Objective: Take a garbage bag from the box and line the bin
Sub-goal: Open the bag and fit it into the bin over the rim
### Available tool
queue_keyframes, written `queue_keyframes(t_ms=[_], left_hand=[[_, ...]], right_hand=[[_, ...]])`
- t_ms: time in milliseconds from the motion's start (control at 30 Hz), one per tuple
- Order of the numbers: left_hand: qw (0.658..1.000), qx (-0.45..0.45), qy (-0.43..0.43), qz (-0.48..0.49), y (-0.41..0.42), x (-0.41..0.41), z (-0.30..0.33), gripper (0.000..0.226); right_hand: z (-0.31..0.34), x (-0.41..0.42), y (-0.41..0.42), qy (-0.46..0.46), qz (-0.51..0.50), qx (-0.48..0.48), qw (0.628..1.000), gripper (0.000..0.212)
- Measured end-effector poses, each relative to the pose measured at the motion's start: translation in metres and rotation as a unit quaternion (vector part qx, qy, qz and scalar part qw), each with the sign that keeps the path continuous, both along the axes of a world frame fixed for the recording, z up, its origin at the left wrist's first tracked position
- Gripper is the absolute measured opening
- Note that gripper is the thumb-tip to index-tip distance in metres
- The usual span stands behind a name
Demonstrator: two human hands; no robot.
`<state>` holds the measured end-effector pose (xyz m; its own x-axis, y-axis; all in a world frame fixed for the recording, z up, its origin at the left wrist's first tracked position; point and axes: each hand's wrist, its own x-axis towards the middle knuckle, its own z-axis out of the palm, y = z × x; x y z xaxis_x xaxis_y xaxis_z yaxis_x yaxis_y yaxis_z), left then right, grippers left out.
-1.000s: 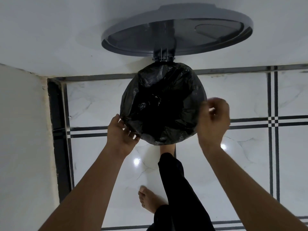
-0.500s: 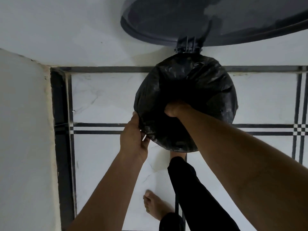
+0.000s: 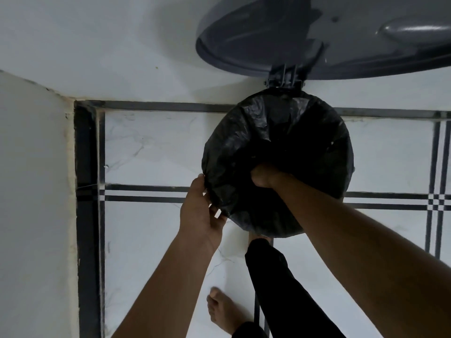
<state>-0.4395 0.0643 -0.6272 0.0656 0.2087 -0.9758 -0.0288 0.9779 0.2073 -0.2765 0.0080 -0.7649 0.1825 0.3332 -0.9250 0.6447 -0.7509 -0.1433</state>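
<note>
A black garbage bag (image 3: pixel 305 132) is spread over the round bin's mouth, and its edge is folded over the rim all the way round. The bin's grey lid (image 3: pixel 341 40) stands open on its hinge against the back wall. My left hand (image 3: pixel 200 211) holds the bag-covered rim at the front left, thumb on top and fingers below. My right hand (image 3: pixel 263 178) is sunk into the bag's hollow inside the bin, and its fingers are hidden by the dark plastic. The bin's body is hidden under the bag.
The bin stands on white marble floor with black stripes, close to the back wall. A side wall (image 3: pixel 31 191) closes the left. My leg in black trousers (image 3: pixel 273 289) reaches under the bin's front, and my other bare foot (image 3: pixel 222 311) is on the floor.
My right hand left the bin's right rim and plunged into the bag. My left hand stayed on the front left rim. The view moved closer and shifted left.
</note>
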Motion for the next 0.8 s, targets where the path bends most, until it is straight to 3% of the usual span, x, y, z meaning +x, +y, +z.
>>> queue_keyframes(t_ms=[200, 300, 500, 800], left_hand=[[1.000, -0.009, 0.003, -0.005, 0.002, 0.002, 0.006, 0.013], [1.000, -0.009, 0.009, -0.008, 0.002, 0.003, 0.006, 0.013], [1.000, -0.012, 0.009, 0.002, 0.002, 0.001, -0.002, 0.011], [1.000, -0.002, 0.031, -0.003, 0.001, 0.004, -0.001, 0.015]], right_hand=[[0.036, 0.010, -0.001, -0.047, 0.019, 0.008, 0.999, 0.038], [0.024, 0.015, -0.001, -0.054, 0.055, 0.011, 0.997, 0.038], [-0.001, 0.010, 0.003, -0.029, 0.068, -0.033, 0.997, 0.053], [0.015, 0.008, 0.000, -0.007, 0.091, -0.035, 0.995, 0.051]])
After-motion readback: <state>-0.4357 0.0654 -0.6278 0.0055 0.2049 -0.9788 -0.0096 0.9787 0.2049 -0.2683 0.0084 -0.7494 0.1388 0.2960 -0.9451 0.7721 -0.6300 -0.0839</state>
